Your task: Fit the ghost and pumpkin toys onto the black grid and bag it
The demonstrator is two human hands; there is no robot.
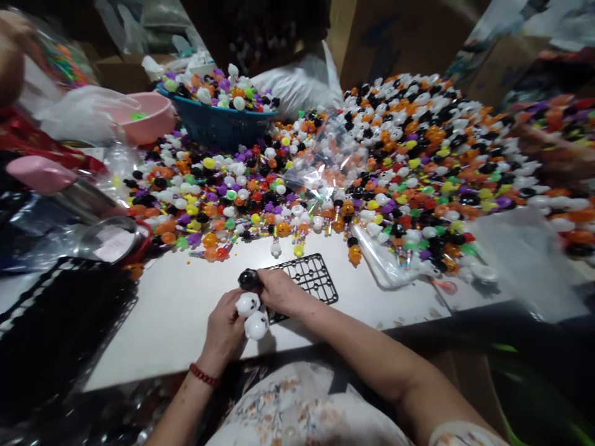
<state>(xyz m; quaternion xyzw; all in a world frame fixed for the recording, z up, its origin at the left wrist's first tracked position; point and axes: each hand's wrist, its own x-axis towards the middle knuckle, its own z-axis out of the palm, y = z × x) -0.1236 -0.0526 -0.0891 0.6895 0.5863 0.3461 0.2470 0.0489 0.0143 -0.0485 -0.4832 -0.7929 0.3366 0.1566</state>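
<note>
Two white figure-topped toys sit side by side in my left hand [225, 327], whose fingers are closed around their lower parts. The upper white figure [248, 303] and the lower white figure [256, 326] both have small dark markings. My right hand [280, 291] is closed on a shiny black figure-topped toy [248, 279], just above the white ones. Its fingertips are mostly hidden, and the two hands are almost touching. Under the right wrist lies a black plastic grid tray [318, 275], flat on the white table [171, 316] and partly covered by the arm.
A broad heap of coloured figure-topped toys [409, 155] covers the table's back. A blue basin [218, 121] full of them stands behind, beside a pink bowl [149, 118]. Clear plastic bags [395, 263] lie at right; a stack of black grids [60, 328] is at left. Another person's hand [12, 56] shows upper left.
</note>
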